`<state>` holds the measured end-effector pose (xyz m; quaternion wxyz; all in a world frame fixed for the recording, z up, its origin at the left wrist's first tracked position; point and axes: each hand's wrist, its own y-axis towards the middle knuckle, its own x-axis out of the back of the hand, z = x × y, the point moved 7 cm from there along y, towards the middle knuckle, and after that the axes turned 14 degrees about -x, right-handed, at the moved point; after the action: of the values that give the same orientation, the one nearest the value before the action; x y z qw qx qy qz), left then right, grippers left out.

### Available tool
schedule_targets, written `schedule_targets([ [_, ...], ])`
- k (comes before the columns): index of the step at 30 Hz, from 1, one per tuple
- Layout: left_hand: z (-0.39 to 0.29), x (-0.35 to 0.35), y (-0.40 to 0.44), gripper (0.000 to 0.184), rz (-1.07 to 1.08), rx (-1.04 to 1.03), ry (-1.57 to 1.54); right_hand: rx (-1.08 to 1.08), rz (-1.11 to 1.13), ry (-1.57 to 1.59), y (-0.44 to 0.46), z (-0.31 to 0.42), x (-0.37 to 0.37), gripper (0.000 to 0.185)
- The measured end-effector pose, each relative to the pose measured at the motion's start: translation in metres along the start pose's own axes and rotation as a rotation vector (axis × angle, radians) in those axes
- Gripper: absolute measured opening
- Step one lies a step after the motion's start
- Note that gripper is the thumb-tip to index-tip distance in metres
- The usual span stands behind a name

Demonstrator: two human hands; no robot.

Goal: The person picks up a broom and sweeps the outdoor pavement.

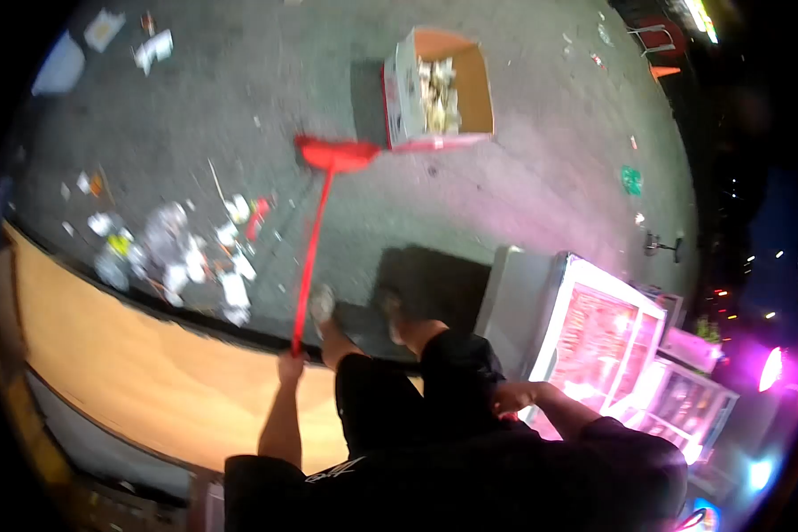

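Observation:
My left hand (290, 365) is closed around the end of a broom's long red handle. The red broom (311, 248) stretches away from me, its wide red head (337, 154) on the dark floor beside the near left corner of an open cardboard box (401, 106). Crumpled pale scraps (439, 96) lie inside that box. Beside my right thigh, my right hand (516, 398) has its fingers curled in. A little red shows under it, too small to name. Left of the broom lies a heap of litter (176, 248), with plastic bags, white cups and papers.
A tan board or counter edge (151, 363) runs along the near left. At right stands a lit, pink-glowing display case (594, 337). More scraps (154, 51) lie at the far left, and a green piece of litter (630, 180) is on the right.

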<state>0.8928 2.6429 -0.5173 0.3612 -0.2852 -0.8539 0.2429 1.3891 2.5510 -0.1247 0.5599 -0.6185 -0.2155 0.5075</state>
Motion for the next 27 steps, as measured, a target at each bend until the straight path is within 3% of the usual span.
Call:
schedule_targets([
  [1,0.019,0.001,-0.004,0.046,-0.101,0.003,0.291,0.843,-0.188,-0.223,-0.008,0.003,0.000,0.025],
  [2,-0.029,0.046,-0.028,0.047,-0.047,0.160,0.023,0.881,-0.217,-0.237,-0.009,-0.009,0.006,0.025],
  [3,-0.008,0.039,-0.034,0.043,-0.010,0.220,-0.097,0.785,-0.192,-0.167,-0.007,-0.018,0.018,0.025],
  [4,-0.051,0.068,-0.059,0.040,0.051,0.372,-0.183,0.723,-0.170,-0.099,-0.005,-0.031,0.027,0.025],
  [6,-0.101,0.104,-0.078,0.036,-0.022,0.362,-0.183,0.672,-0.167,-0.015,0.001,-0.050,0.054,0.026],
  [7,-0.143,0.123,-0.088,0.026,-0.087,0.482,-0.323,0.674,-0.380,-0.084,0.010,-0.064,0.076,0.024],
  [8,-0.183,0.136,-0.093,0.020,-0.134,0.516,-0.390,0.694,-0.452,-0.117,-0.001,-0.068,0.094,0.022],
  [10,-0.234,0.145,-0.082,0.018,-0.168,0.498,-0.556,0.722,-0.601,-0.181,-0.026,-0.073,0.133,0.018],
  [11,-0.285,0.159,-0.076,0.019,-0.120,0.457,-0.403,0.640,-0.639,-0.185,-0.035,-0.078,0.150,0.017],
  [13,-0.334,0.166,-0.046,0.021,0.026,0.087,-0.346,0.495,-0.678,-0.140,-0.056,-0.079,0.181,0.017],
  [18,-0.416,0.185,0.026,0.027,0.037,0.076,-0.331,0.464,-0.501,0.214,-0.045,-0.117,0.260,0.029],
  [20,-0.440,0.192,0.056,0.027,0.030,0.033,-0.335,0.512,-0.629,-0.187,-0.051,-0.106,0.293,0.033],
  [22,-0.464,0.214,0.094,0.026,-0.034,0.032,0.016,0.487,-0.673,-0.345,-0.087,-0.095,0.327,0.036],
  [24,-0.475,0.238,0.125,0.026,-0.069,0.048,0.189,0.220,-0.610,0.119,-0.153,-0.080,0.366,0.039],
  [26,-0.471,0.259,0.178,0.025,-0.122,0.087,-0.221,0.167,-0.560,0.082,-0.112,-0.097,0.428,0.043],
  [27,-0.470,0.275,0.196,0.025,-0.138,0.105,-0.326,0.266,-0.593,0.053,-0.117,-0.089,0.453,0.046],
])
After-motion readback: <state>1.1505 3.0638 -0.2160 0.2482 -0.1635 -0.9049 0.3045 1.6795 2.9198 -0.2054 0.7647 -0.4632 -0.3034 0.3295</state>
